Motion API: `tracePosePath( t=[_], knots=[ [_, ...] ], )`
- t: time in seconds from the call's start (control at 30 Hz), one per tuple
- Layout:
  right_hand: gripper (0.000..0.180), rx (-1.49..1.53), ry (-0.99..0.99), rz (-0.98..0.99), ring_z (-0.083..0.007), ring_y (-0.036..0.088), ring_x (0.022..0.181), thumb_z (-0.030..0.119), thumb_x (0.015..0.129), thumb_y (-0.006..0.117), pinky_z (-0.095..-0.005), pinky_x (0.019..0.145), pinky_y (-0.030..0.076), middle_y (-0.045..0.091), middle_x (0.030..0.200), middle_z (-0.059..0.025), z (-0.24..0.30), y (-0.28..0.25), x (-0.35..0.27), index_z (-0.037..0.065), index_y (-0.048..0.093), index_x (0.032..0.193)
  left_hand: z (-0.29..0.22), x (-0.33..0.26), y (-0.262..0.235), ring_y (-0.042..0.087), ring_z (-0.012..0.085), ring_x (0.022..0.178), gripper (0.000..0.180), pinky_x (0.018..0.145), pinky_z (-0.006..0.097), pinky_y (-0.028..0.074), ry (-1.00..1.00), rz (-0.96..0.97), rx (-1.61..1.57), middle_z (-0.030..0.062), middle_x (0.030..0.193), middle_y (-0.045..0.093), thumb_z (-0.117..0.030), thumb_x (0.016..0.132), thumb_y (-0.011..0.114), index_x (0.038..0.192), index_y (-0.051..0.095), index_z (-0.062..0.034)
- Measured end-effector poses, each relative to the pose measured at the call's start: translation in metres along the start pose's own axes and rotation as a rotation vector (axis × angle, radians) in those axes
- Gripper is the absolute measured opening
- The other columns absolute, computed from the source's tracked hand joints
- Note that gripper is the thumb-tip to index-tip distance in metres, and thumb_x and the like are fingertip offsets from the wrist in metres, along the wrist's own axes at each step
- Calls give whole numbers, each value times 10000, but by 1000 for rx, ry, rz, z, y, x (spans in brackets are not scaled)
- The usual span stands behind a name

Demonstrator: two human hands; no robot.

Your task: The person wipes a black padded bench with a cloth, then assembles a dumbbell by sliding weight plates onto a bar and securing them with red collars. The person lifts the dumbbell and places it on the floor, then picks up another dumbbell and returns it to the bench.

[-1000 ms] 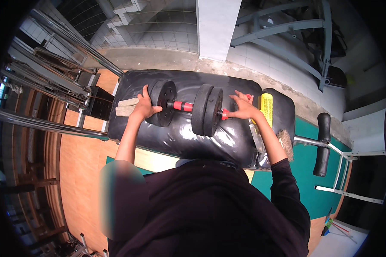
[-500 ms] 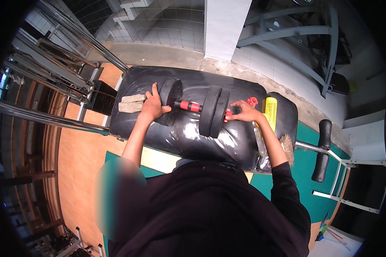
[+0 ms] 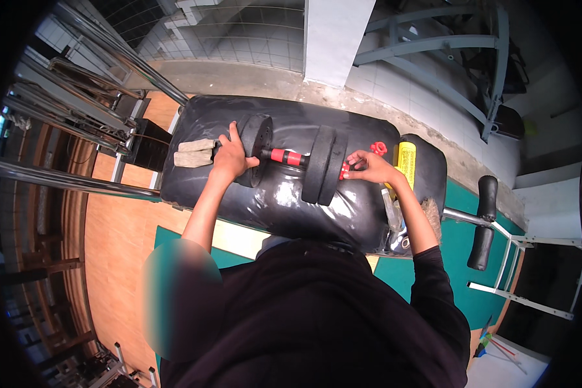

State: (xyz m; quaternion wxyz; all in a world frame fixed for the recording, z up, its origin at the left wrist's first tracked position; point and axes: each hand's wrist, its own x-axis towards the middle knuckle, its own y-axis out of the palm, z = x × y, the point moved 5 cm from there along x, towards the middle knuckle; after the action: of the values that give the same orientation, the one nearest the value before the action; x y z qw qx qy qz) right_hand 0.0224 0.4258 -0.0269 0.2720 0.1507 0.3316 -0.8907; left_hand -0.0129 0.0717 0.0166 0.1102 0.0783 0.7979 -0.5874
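A dumbbell with black plates and a red-and-black handle (image 3: 288,157) lies on a black padded bench (image 3: 284,213). My left hand (image 3: 230,156) holds its left end, fingers and thumb spread against the left plate (image 3: 258,145). At the right end, beyond the paired plates (image 3: 322,165), my right hand (image 3: 372,168) pinches a red collar nut (image 3: 344,171) by its rim. Just beyond that hand, a second red collar nut (image 3: 378,149) lies loose on the bench. Left of my left hand is a folded beige cloth item (image 3: 194,154), possibly gloves.
On the bench's right part are a yellow tube (image 3: 405,161), a clear plastic item (image 3: 392,210) and a bristly brush (image 3: 431,213), partly behind my right forearm. A metal frame with rollers (image 3: 488,200) stands right. Steel rails (image 3: 77,176) run along the left.
The fingers of my right hand have curled in closer around the red collar nut. My left hand keeps its place on the left plate. The whole view has shifted slightly.
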Motion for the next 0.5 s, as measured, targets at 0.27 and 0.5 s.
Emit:
tracePosePath(
  t=[0.27,0.5],
  knots=[
    [486,-409,-204,-158,-280,604,884,451,932,419,-367,846,435,639,990,-131,8,24,-9,9,586,1046,-1,-1,1,610,399,922,1225,786,401,517,-16,16,6,304,1212,378,-355,607,835,1443,-10,-60],
    [557,20,18,120,-239,594,841,485,965,328,-346,818,438,638,936,-142,-1,22,12,-2,594,1014,1,-5,2,605,406,921,1209,788,405,515,0,-4,4,301,1198,385,-345,614,833,1441,-2,-60]
  ],
)
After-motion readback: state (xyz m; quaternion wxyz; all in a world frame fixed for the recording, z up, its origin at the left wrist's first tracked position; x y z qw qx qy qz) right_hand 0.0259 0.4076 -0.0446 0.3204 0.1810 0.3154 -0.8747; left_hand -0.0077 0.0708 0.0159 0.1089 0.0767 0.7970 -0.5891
